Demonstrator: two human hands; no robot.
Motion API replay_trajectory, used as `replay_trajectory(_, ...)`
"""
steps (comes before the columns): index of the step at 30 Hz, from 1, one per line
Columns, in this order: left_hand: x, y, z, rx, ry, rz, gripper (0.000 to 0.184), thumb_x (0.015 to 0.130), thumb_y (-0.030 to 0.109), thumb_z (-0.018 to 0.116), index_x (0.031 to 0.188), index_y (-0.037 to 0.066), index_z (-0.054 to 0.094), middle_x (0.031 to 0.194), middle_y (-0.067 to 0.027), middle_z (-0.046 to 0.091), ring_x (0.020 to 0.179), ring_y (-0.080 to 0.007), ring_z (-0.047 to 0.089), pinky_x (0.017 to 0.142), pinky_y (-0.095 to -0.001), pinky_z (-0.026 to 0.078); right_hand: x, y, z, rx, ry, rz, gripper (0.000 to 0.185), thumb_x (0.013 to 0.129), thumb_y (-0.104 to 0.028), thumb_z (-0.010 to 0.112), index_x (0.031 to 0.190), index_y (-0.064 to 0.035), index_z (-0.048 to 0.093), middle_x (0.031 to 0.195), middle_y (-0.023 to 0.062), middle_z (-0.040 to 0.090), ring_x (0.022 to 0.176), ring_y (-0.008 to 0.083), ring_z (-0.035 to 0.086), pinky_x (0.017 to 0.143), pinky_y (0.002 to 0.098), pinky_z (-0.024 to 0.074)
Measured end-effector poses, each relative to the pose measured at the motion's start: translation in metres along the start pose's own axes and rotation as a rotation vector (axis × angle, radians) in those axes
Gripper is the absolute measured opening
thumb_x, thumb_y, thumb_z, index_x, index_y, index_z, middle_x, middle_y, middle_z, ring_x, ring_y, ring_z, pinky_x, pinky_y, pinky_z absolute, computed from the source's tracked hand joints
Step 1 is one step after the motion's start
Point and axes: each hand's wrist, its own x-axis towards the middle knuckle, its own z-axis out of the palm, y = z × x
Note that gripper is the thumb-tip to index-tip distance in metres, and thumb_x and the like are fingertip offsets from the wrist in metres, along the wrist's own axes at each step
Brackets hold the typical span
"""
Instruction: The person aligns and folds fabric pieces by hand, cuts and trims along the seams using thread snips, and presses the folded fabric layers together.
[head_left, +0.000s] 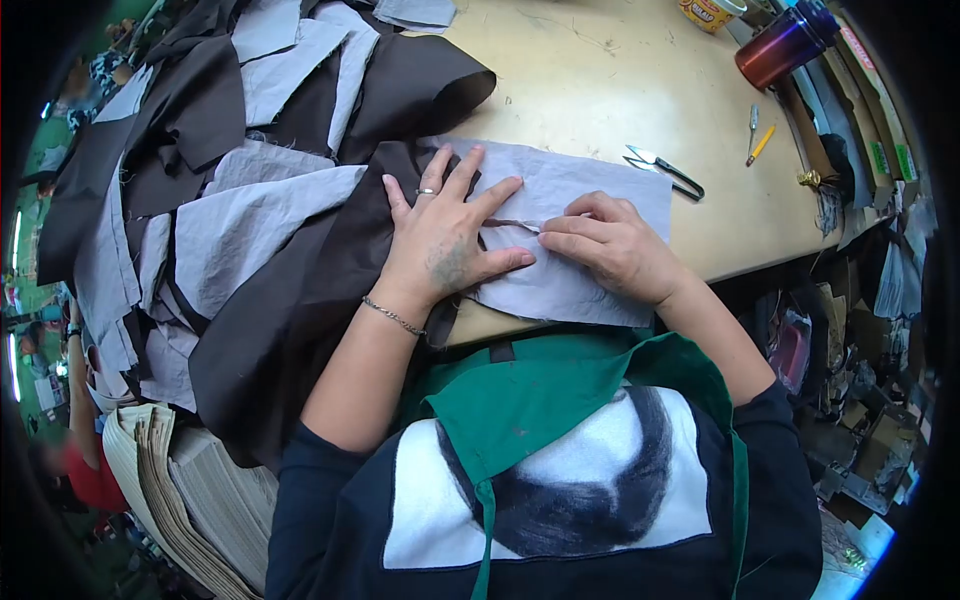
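A light grey fabric piece [585,170] lies at the front edge of the table, with a narrow dark strip or slit running across its middle. My left hand [447,225] rests flat with fingers spread, partly on this piece and partly on dark brown fabric [300,290]. At the right end of the dark line, my right hand [618,248] pinches a small fold of the grey fabric between thumb and fingers. Whether those fingers also hold something small is hidden. Just beyond the piece's upper right edge are thread snips [680,178] with open blades.
Brown and grey cut fabric pieces [290,70] heap up on the left. A pencil [761,143], a small slim tool [753,118], a bottle [780,48] and a tub [712,10] are on the right. Stacked sheets [225,490] stand lower left, near another person's arm [80,390].
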Motion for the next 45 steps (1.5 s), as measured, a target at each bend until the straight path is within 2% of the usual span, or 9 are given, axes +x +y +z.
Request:
replay_trajectory(6, 0.0, -0.002, 0.005, -0.041, 0.023, -0.014, 0.074, 0.061, 0.063, 0.073, 0.128, 0.035, 0.055, 0.147, -0.0088, 0.036, 0.138, -0.034, 0.027, 0.099, -0.0765, 0.015, 0.002, 0.001, -0.002, -0.119, -0.028, -0.085, 0.027, 0.079, -0.023, 0.056, 0.104, -0.0184, 0.064, 0.111, -0.0071, 0.063, 0.104, 0.0174, 0.055, 0.081, 0.0347, 0.0461)
replay_trajectory(17, 0.0, -0.002, 0.006, -0.053, 0.018, -0.024, 0.072, 0.062, 0.056, 0.074, 0.128, 0.034, 0.056, 0.148, -0.0073, 0.036, 0.138, -0.033, 0.027, 0.099, -0.0767, 0.013, 0.01, -0.008, 0.001, -0.255, -0.053, -0.129, 0.031, 0.081, -0.024, 0.054, 0.111, -0.0192, 0.061, 0.116, -0.0055, 0.061, 0.112, 0.0188, 0.053, 0.084, 0.0352, 0.044)
replay_trajectory(23, 0.0, -0.003, 0.008, -0.076, 0.045, -0.023, 0.069, 0.062, 0.047, 0.074, 0.128, 0.034, 0.057, 0.147, -0.0074, 0.038, 0.138, -0.0331, 0.029, 0.099, -0.0764, 0.014, 0.017, -0.015, 0.002, -0.298, -0.004, -0.144, 0.031, 0.082, -0.023, 0.055, 0.111, -0.0185, 0.061, 0.116, -0.0042, 0.061, 0.113, 0.0191, 0.054, 0.085, 0.0345, 0.0435)
replay_trajectory(27, -0.001, -0.003, 0.008, -0.077, 0.041, -0.02, 0.069, 0.062, 0.049, 0.075, 0.127, 0.034, 0.057, 0.147, -0.008, 0.037, 0.137, -0.0336, 0.029, 0.1, -0.0756, 0.015, 0.006, -0.015, -0.001, -0.274, -0.006, -0.137, 0.032, 0.081, -0.023, 0.055, 0.112, -0.0186, 0.061, 0.114, -0.0046, 0.062, 0.112, 0.0195, 0.055, 0.085, 0.0348, 0.0439)
replay_trajectory(30, 0.0, -0.002, 0.006, -0.07, 0.055, -0.009, 0.068, 0.063, 0.054, 0.075, 0.126, 0.033, 0.058, 0.146, -0.0092, 0.038, 0.137, -0.0343, 0.029, 0.1, -0.0748, 0.017, 0.008, -0.014, -0.005, -0.157, -0.022, -0.092, 0.034, 0.081, -0.016, 0.057, 0.114, -0.0175, 0.061, 0.108, -0.0035, 0.065, 0.109, 0.0212, 0.057, 0.084, 0.0357, 0.0448)
replay_trajectory(36, 0.0, -0.001, 0.004, -0.037, 0.05, 0.027, 0.075, 0.062, 0.064, 0.071, 0.128, 0.033, 0.056, 0.147, -0.0054, 0.037, 0.139, -0.0324, 0.027, 0.099, -0.0763, 0.013, 0.003, -0.008, -0.006, 0.258, 0.209, 0.17, 0.052, 0.068, 0.007, 0.06, 0.118, -0.0085, 0.061, 0.093, 0.0042, 0.066, 0.087, 0.0254, 0.06, 0.077, 0.0348, 0.047)
replay_trajectory(38, 0.004, 0.002, 0.007, 0.031, 0.089, 0.112, 0.076, 0.062, 0.064, 0.071, 0.13, 0.032, 0.055, 0.147, -0.0028, 0.037, 0.139, -0.0317, 0.027, 0.099, -0.0763, 0.014, -0.004, -0.011, -0.001, 0.233, 0.195, 0.183, 0.056, 0.065, 0.008, 0.062, 0.119, -0.0067, 0.06, 0.092, 0.0044, 0.065, 0.082, 0.0243, 0.059, 0.074, 0.0341, 0.0469)
replay_trajectory(41, 0.012, -0.002, 0.016, -0.014, -0.057, 0.224, 0.079, 0.062, 0.066, 0.07, 0.132, 0.032, 0.053, 0.148, 0.0011, 0.037, 0.139, -0.0305, 0.026, 0.099, -0.0767, 0.014, -0.014, -0.009, 0.003, 0.073, 0.16, 0.129, 0.056, 0.066, 0.005, 0.063, 0.12, -0.0088, 0.06, 0.091, 0.0033, 0.065, 0.085, 0.022, 0.061, 0.075, 0.0335, 0.0466)
replay_trajectory(45, 0.015, -0.001, -0.004, -0.003, -0.112, 0.101, 0.081, 0.06, 0.067, 0.07, 0.133, 0.036, 0.051, 0.149, 0.0012, 0.034, 0.139, -0.0328, 0.025, 0.099, -0.0771, 0.014, -0.022, -0.007, -0.001, 0.099, 0.136, 0.147, 0.053, 0.07, 0.003, 0.064, 0.12, -0.0109, 0.06, 0.091, 0.0021, 0.065, 0.086, 0.0208, 0.061, 0.075, 0.0332, 0.0462)
